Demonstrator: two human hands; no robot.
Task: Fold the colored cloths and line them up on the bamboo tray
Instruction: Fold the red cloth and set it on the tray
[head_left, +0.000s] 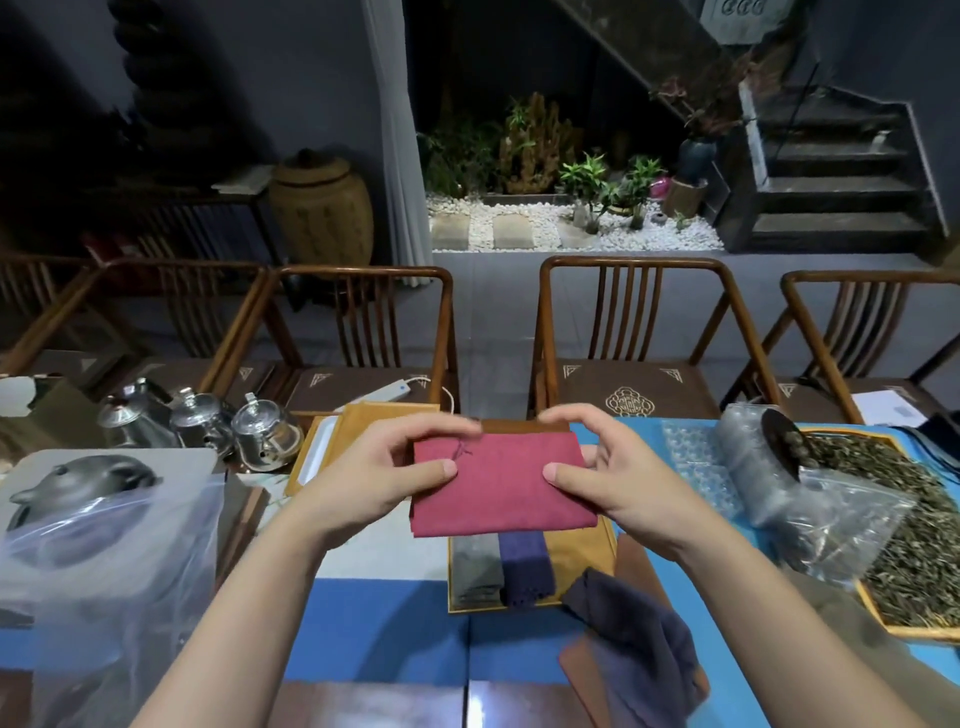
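- Right now the left hand (387, 467) pinches the left edge of the folded rose-red cloth rectangle (498, 483), thumb on top and fingers curled behind; the right hand (613, 467) pinches the right edge the same way.
- Risk: the cloth hangs in the air between two pinches only, so if either thumb loosens, the layers could slide apart and the fold would open.
- Risk: set down askew, it could overlap the strips already laid and spoil the line.
- Below the hands, the shallow yellow bamboo tray (582, 556) lies on the blue table mat (384, 623); the red cloth is held above its far half, not touching it as far as I can tell.
- On the tray's left side lie a folded grey cloth strip (475, 569) and a folded purple cloth strip (524, 569), side by side and touching.
- Off the tray's near right corner, a crumpled dark slate cloth (639, 634) waits unfolded.
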